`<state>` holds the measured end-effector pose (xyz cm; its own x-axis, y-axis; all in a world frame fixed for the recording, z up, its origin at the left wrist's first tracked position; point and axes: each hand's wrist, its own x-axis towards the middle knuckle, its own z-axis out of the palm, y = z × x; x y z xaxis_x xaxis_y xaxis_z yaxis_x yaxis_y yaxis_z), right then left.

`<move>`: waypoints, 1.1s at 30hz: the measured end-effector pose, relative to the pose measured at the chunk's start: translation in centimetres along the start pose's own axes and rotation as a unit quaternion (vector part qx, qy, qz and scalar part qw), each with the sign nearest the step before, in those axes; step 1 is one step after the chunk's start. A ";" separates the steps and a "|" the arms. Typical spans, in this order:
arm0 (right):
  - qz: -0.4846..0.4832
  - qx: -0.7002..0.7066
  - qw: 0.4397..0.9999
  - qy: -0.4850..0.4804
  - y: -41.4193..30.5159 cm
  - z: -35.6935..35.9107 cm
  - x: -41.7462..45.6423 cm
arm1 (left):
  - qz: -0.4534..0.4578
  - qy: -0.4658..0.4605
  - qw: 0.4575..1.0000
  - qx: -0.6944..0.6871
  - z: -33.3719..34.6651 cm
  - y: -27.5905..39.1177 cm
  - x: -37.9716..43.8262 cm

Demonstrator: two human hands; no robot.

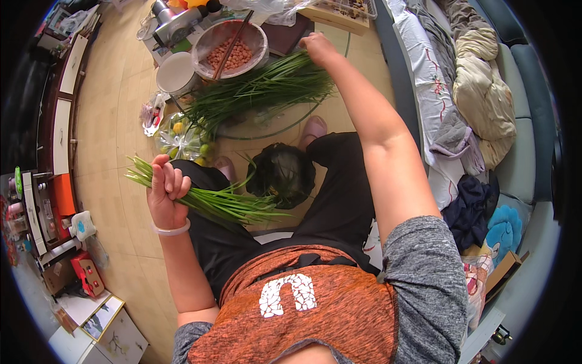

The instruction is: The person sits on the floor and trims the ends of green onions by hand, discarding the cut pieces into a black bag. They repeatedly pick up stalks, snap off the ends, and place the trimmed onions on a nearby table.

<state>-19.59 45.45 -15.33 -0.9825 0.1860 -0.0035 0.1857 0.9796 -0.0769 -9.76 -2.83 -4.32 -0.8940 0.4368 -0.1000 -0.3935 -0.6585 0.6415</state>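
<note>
My left hand (168, 195) is closed around a bunch of green chives (227, 204), whose pale ends stick out past the thumb side and whose leaves hang over my left thigh. My right hand (320, 48) is stretched out to the far end of a large pile of chives (268, 86) on the glass table (291, 123). Its fingertips are bent together; whether they pinch a stalk cannot be made out. Between my knees stands a bin lined with a black bag (282, 175), with some green bits at its rim.
Behind the pile is a lined bowl of pinkish diced food (229, 54) with chopsticks (234, 43) across it. Beside it stand a white container (177, 73) and a metal appliance (177, 27). A plastic bag of green and yellow fruit (182, 139) lies left; a sofa (514, 123) is right.
</note>
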 end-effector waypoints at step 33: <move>-0.153 0.702 0.695 0.048 -13.8 -19.4 -22.4 | -0.022 -0.013 0.962 0.272 7.9 -1.2 -6.0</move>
<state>0.08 29.22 5.20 -0.9563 0.0556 0.2871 -0.2899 -0.0515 -0.9557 -2.21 0.20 1.49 -0.8705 0.4770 -0.1211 -0.2541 -0.2249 0.9407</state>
